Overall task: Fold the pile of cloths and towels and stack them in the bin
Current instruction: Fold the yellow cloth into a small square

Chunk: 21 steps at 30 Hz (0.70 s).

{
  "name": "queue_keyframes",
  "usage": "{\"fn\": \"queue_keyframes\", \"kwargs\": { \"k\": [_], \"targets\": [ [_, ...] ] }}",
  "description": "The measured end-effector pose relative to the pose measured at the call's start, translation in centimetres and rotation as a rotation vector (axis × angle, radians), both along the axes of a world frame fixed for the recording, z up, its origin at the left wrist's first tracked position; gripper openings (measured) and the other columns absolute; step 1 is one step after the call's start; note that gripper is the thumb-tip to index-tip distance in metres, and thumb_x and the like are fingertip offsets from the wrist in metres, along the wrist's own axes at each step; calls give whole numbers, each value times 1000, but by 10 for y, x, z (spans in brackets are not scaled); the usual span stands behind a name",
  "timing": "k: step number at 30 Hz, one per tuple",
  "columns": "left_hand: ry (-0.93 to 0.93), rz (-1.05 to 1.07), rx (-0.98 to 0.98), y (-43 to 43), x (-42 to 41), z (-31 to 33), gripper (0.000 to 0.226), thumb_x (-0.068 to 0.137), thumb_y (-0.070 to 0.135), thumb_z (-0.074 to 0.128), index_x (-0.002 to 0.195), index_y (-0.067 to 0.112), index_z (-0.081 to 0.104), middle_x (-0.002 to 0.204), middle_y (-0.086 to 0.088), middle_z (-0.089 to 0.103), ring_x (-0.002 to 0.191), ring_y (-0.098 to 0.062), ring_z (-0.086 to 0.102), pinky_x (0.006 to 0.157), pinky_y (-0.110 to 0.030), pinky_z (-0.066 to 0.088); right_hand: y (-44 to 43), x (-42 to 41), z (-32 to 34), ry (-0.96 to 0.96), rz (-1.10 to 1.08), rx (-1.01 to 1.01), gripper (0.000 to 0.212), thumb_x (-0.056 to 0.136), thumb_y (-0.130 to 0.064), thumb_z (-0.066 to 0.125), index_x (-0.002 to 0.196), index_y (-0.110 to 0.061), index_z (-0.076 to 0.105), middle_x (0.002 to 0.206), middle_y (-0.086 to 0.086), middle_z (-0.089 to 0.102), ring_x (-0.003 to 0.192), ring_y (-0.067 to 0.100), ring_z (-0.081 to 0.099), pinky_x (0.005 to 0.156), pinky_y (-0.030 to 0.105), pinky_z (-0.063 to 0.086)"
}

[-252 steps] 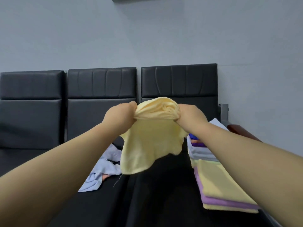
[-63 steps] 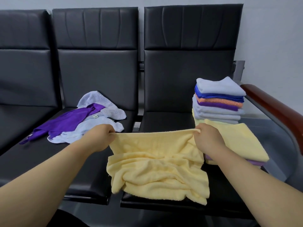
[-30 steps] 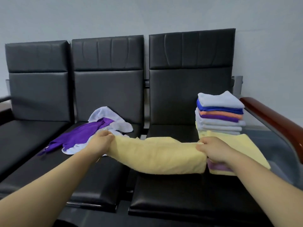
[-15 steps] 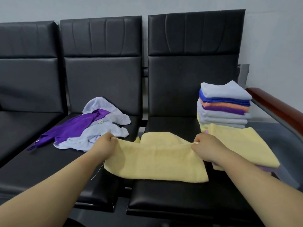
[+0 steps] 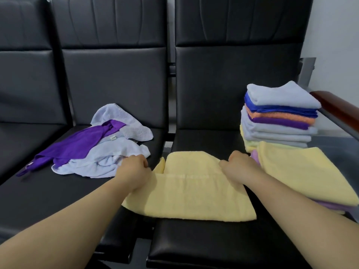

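Note:
A pale yellow towel (image 5: pixel 192 193) lies folded in half across the front of two black seats. My left hand (image 5: pixel 135 170) pinches its upper left corner and my right hand (image 5: pixel 238 166) pinches its upper right corner, both low on the seat. An unfolded heap of light blue and purple cloths (image 5: pixel 97 148) sits on the middle seat to the left. A tall stack of folded cloths (image 5: pixel 277 117) stands on the right seat, and in front of it lie larger folded yellow and lilac towels (image 5: pixel 303 173). No bin is in view.
Three black padded seats (image 5: pixel 209 241) form one row with high backrests. A reddish-brown armrest (image 5: pixel 340 109) on a metal frame closes off the right end. A narrow gap runs between the middle and right seats.
The towel, held up in the air at first, was spread on the seats, then folded in half. Both hands have lowered the doubled edge onto the seat.

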<state>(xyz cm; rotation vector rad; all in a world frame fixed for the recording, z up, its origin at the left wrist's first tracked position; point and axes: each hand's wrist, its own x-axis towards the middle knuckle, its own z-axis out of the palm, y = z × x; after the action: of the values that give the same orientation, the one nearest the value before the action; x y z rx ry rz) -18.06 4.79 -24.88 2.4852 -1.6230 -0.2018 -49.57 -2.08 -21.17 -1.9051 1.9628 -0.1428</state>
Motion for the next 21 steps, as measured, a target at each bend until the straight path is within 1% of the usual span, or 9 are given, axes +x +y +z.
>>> {"fn": "queue_keyframes", "kwargs": {
  "k": [2,6,9,11,13,15,17,19,21],
  "targets": [
    [-19,-60,-46,-4,-19,2,18,91,34,52,77,26,60,80,3,60,80,-24,58,63,-31,43,-6,2,-4,8,11,49,26,97,-38,50,102,-13,54,89,2,61,77,17,56,58,31,37],
    [173,-238,-82,-18,-56,-2,21,89,45,59,77,29,54,87,9,59,82,-16,59,75,-36,52,-22,8,-12,26,24,155,24,90,-28,60,74,-13,52,70,0,53,59,17,51,51,28,36],
    [237,-384,-29,-23,-80,-5,29,89,54,63,77,29,53,83,10,59,76,-8,57,68,-31,46,-32,10,-7,-24,44,178,26,94,-29,56,74,-12,54,71,2,51,61,17,49,54,29,36],
    [240,-458,-21,-25,-93,-7,33,87,58,64,79,28,55,85,11,58,79,-9,55,69,-30,45,-36,8,-3,-163,4,190,25,100,-28,50,84,-11,59,81,5,53,68,18,50,58,30,35],
    [206,-517,-16,-26,-99,-8,34,87,61,62,83,28,57,90,11,57,87,-11,54,79,-32,47,-37,6,-1,-352,-75,237,21,102,-27,50,100,-10,63,92,8,55,77,19,51,64,31,37],
    [191,-542,-10,-26,-101,-9,32,88,61,61,86,29,57,93,12,55,92,-13,52,83,-33,46,-41,3,-6,-499,-143,286,17,102,-24,55,112,-12,63,103,7,58,87,21,54,75,34,44],
    [197,-558,-6,-26,-100,-8,30,90,58,61,90,29,57,95,12,54,95,-14,51,85,-33,45,-43,2,-10,-646,-245,363,25,97,-17,63,121,-12,62,116,11,61,100,26,60,91,39,52],
    [195,-564,-5,-25,-100,-7,28,91,57,61,94,29,58,98,12,53,97,-15,50,87,-34,45,-43,1,-10,-873,-359,458,35,89,-7,68,124,-11,62,125,19,63,107,36,67,97,49,58],
    [182,-562,-4,-24,-101,-7,28,92,57,61,96,30,57,99,12,54,99,-15,50,90,-35,45,-45,0,-13,-1023,-396,459,29,86,-1,67,111,-15,64,127,20,63,111,40,67,95,55,58]
  ]
}}
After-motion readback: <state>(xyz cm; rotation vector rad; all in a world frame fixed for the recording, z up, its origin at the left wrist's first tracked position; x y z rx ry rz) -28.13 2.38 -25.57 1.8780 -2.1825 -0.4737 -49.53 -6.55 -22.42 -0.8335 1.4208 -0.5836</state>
